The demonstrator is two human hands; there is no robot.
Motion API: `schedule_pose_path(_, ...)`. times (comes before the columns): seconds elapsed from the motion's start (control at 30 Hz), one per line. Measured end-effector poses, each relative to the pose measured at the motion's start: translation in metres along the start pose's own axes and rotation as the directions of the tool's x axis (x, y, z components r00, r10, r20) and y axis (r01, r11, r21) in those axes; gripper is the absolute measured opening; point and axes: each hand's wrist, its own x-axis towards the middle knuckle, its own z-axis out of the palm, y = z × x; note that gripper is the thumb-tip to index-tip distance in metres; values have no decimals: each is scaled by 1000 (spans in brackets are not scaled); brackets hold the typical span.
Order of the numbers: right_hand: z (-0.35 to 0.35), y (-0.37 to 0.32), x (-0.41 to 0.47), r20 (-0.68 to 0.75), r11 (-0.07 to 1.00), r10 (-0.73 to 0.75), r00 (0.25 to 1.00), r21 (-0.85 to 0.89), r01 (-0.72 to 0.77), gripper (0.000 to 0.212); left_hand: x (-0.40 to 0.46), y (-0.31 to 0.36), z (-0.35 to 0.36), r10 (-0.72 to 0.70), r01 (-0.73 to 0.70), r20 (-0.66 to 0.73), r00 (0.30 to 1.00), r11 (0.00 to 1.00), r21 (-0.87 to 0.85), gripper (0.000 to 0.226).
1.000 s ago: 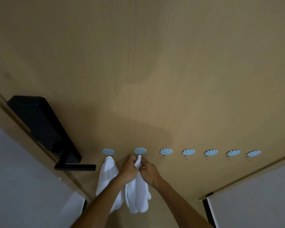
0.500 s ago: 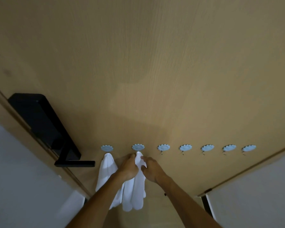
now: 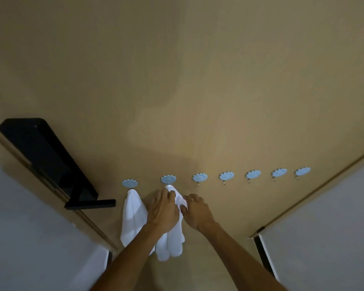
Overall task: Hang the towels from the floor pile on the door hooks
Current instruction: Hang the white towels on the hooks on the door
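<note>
- Head view, risks: second towel [image 3: 171, 238] hangs below the second hook [image 3: 168, 179], its top corner right at that hook; from here I cannot tell whether the cloth is truly caught on the metal or only held up against it.
- Left hand [image 3: 162, 208], at about 6 o'clock of the second hook, has its fingers curled round the towel's upper part and grips it.
- Right hand [image 3: 195, 213], at about 4 o'clock of that hook, pinches the towel's bunched right edge between thumb and fingers.
- Letting go too early is the main danger, I judge: if the corner only rests on the hook, the towel's own weight pulls it off and it drops to the floor.
- Tugging downward to smooth the cloth could likewise unhook it, or strain the stick-on hook against the door [image 3: 198, 80].
- First towel [image 3: 133, 217] hangs from the first hook [image 3: 129, 183], at 9 o'clock of the hands and just beside the left wrist; a careless elbow could brush it loose.
- Head view, containers: none show. Five bare hooks run toward 3 o'clock, the nearest being the third hook [image 3: 199, 177].
- Black door handle [image 3: 90, 203] sits at 9 o'clock of the first towel; the floor pile is out of sight.
</note>
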Motion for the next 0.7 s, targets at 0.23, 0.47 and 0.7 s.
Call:
schedule_pose_path(0.23, -16, 77, -63, -27, 966, 215, 976, -141, -216, 57, -12, 67, 21, 230, -227, 34, 973, 971, -75, 53)
schedule_pose_path(0.47, -38, 174, -175, -90, 873, 482, 872, -35, -487, 61, -45, 176, 48, 341, -327, 270, 900, 940, -96, 74)
schedule_pose_path(0.7, -28, 277, -360, -162, 696, 718, 677, 116, -709, 62, -147, 341, 74, 583, -600, 351, 732, 797, -73, 72)
